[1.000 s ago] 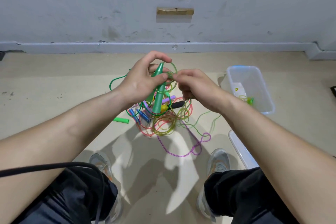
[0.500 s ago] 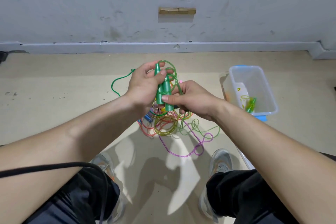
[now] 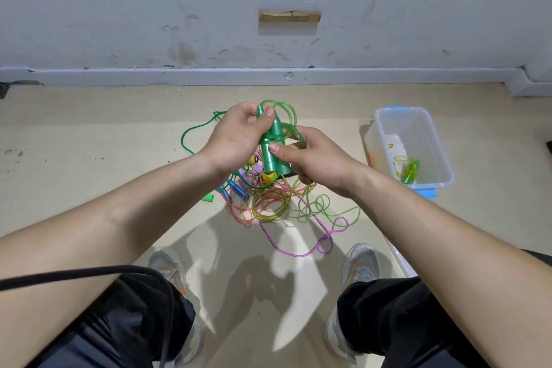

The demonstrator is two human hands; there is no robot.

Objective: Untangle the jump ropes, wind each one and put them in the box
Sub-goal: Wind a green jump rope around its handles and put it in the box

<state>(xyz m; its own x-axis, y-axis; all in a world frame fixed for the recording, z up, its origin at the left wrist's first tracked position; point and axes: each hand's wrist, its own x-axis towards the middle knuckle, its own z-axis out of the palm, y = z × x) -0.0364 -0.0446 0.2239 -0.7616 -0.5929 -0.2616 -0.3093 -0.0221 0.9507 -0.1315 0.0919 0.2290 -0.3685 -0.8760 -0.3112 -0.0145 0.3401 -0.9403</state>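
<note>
So compared to a second ago, the right grip [image 3: 313, 158] has dropped from pinching cord up near the tip. Now its thumb is pressed on the lower half of the green handles [image 3: 273, 155], with the fingers curled behind them. Two handles sit side by side now, where only one showed then. The left grip [image 3: 236, 140] stays clenched round the upper part of the handles, thumb up near the tip. Since half a second ago barely anything has moved, though the green cord loops [image 3: 288, 118] above the handles look a touch wider. All of that is held up over the tangled pile [image 3: 268, 206] on the floor [image 3: 89, 158]. The box [image 3: 418, 131] sits off to the right with one wound green rope [image 3: 409, 171] in it.
</note>
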